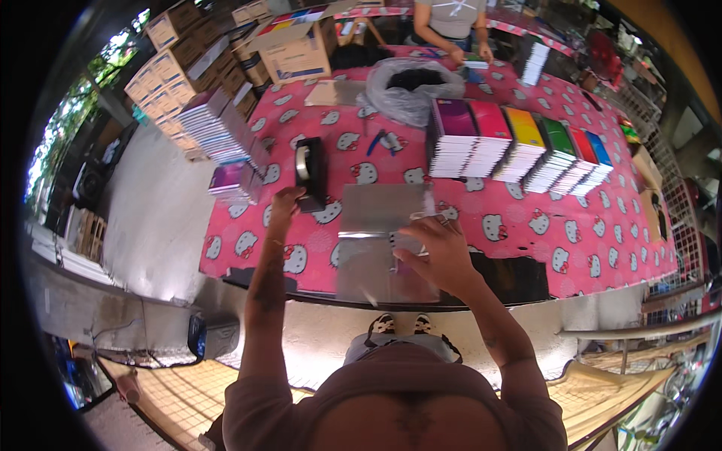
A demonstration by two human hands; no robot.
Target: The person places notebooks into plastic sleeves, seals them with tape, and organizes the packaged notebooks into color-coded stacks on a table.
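A black tape dispenser [319, 184] with a roll of tape stands left of the middle of the table. At its near left side, my left hand [286, 203] has its fingers bent and closed against it; whether they pinch a strip of tape cannot be seen. Flat before me lies a clear plastic sheet [368, 263], shiny, reaching to the table's front edge. Over its right part hovers or rests my right hand [441, 254], thumb and fingers apart. A small dark-edged piece beneath that hand is mostly hidden.
Several stacks of coloured spiral notebooks [519, 143] stand at the right back. More notebooks [226, 135] are piled at the left edge. Blue-handled pliers [376, 143] and a clear plastic bag [410, 98] lie beyond. Cardboard boxes [293, 56] rise behind. Another person [453, 30] works across the table.
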